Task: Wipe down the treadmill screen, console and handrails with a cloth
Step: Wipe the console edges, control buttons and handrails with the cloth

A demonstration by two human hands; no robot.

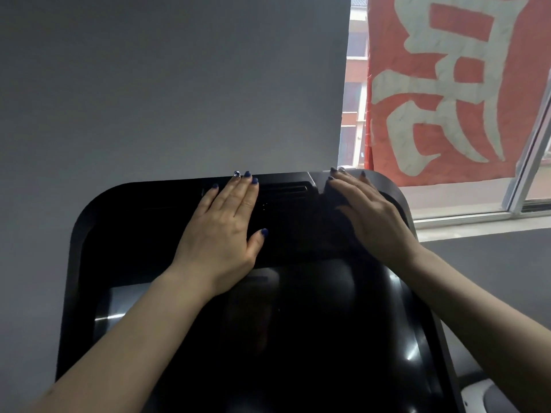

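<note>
The large black glossy treadmill console [89, 263], with rounded upper corners, fills the lower part of the head view and stands against a plain grey wall [149, 84]. Its dark reflective screen panel [313, 323] occupies the lower half; a matt upper band carries a ribbed vent slot [283, 189] near the top edge. A window [477, 204] with a red banner bearing white characters [447, 84] is seen beyond the console's right corner. No handrail can be identified with certainty.

The left hand [220, 231] is laid flat on the upper band, fingers straight and together, thumb spread, holding nothing; it is judged to be steadying the console. The right hand [372, 216] is pressed with nearly straight fingers on a dark crumpled cloth [334, 204], which lies on the upper band just right of the vent, close to the top right corner. The cloth is nearly the colour of the console, so its full outline cannot be made out.

The step in hand is judged to be wiping of the console's upper band. For good work, the following is recommended:

- The cloth should be kept flat under the whole palm, so that pressure is spread evenly.
- Strokes should be overlapped along the band and carried round the curved corner and top edge.
- The vent ribs should be followed lengthwise, so dust is not pushed in.
- Pressure on the glossy screen should be light, as smears would show plainly.
- The area under the left hand should be wiped once that hand is lifted.
</note>
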